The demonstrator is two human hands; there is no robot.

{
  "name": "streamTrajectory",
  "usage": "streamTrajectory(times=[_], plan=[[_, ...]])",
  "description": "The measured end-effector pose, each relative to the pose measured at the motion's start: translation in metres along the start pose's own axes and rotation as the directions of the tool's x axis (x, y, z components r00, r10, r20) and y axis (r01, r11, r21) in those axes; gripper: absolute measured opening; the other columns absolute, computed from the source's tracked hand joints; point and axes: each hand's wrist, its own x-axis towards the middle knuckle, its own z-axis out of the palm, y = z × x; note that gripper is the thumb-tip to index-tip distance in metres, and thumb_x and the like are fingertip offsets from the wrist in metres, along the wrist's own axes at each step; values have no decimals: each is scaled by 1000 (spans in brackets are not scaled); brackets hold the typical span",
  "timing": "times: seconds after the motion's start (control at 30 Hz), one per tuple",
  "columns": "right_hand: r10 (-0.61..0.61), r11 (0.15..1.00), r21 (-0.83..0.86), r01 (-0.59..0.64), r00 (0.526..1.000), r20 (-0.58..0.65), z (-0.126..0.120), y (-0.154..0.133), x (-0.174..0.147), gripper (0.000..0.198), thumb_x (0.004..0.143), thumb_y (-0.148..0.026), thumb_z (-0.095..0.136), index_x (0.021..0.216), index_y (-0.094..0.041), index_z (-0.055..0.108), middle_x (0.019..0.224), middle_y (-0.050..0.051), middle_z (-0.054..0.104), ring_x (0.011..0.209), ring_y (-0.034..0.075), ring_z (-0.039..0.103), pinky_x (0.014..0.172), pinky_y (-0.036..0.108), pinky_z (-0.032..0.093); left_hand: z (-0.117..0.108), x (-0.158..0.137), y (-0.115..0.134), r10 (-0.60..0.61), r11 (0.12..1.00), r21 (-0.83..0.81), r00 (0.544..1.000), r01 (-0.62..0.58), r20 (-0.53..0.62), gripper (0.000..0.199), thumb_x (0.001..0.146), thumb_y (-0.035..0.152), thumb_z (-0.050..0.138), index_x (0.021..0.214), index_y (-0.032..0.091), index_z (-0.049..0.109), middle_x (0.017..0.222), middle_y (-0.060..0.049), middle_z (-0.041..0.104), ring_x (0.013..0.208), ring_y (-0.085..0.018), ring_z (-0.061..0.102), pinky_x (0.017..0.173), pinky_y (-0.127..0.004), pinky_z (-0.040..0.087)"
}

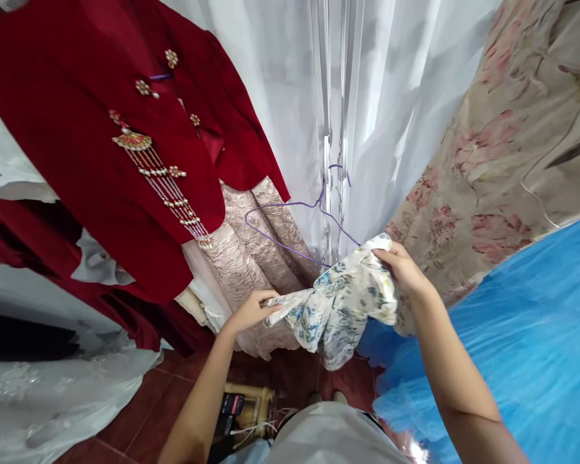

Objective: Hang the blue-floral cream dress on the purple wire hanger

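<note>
A white garment with a blue and yellow floral print (341,309) is stretched between my hands. My left hand (252,312) pinches its left end, fingers closed on the cloth. My right hand (404,265) grips the upper right edge, thumb on top. Behind the cloth, a purple wire hanger (290,205) hangs with its hook (341,169) at a white vertical rail (327,193). The hanger's right end disappears behind the garment. Whether the cloth sits on the hanger, I cannot tell.
A red jacket with beaded ornaments (91,142) hangs at left above a pale pink brocade skirt (244,251). Right of me are a beige floral dress (497,167) and blue tulle (522,335). White curtains (280,84) hang behind. A small wooden stand (258,403) is on the tiled floor.
</note>
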Motion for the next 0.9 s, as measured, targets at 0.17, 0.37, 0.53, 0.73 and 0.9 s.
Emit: streamTrajectory(times=[0.17, 0.37, 0.53, 0.73, 0.9], plan=[[27, 1000, -12, -28, 999, -36, -26, -36, -6, 27, 62, -41, 84, 73, -20, 71, 69, 3, 71, 60, 21, 61, 56, 29, 45, -51, 32, -3, 127, 971, 223, 971, -80, -203, 26, 70, -1, 58, 76, 19, 73, 81, 0, 69, 82, -20, 60, 76, -25, 44], [82, 996, 40, -81, 996, -27, -20, -45, -6, 31, 62, -43, 85, 77, -20, 72, 68, 2, 71, 59, 22, 63, 55, 30, 46, -114, 100, 4, 160, 984, 168, 732, -63, -662, 37, 74, -19, 42, 64, 14, 54, 65, 5, 50, 68, -10, 45, 65, -20, 32], [92, 995, 29, -90, 994, -59, -14, -40, -9, 29, 65, -43, 83, 74, -19, 69, 66, 2, 69, 55, 20, 62, 53, 30, 47, -126, 136, 23, 116, 993, 65, 769, -97, -629, 33, 92, -7, 35, 73, 17, 49, 62, 7, 50, 54, -7, 46, 57, -19, 35], [95, 995, 25, -93, 990, -100, -8, -42, -11, 27, 64, -40, 83, 73, -20, 67, 65, 0, 69, 56, 19, 63, 53, 27, 49, -40, 92, 37, 411, 909, 286, 541, -303, -734, 10, 87, 27, 64, 89, 17, 60, 113, -9, 59, 112, -23, 58, 96, -39, 49], [157, 987, 71, -147, 975, -157, -6, -57, -20, 24, 64, -33, 84, 67, -20, 64, 57, -1, 65, 47, 17, 58, 46, 25, 47, 77, 44, 26, 673, 727, 504, 337, -467, -659, 22, 85, 29, 64, 104, 20, 59, 134, -14, 49, 135, -34, 44, 113, -58, 35]])
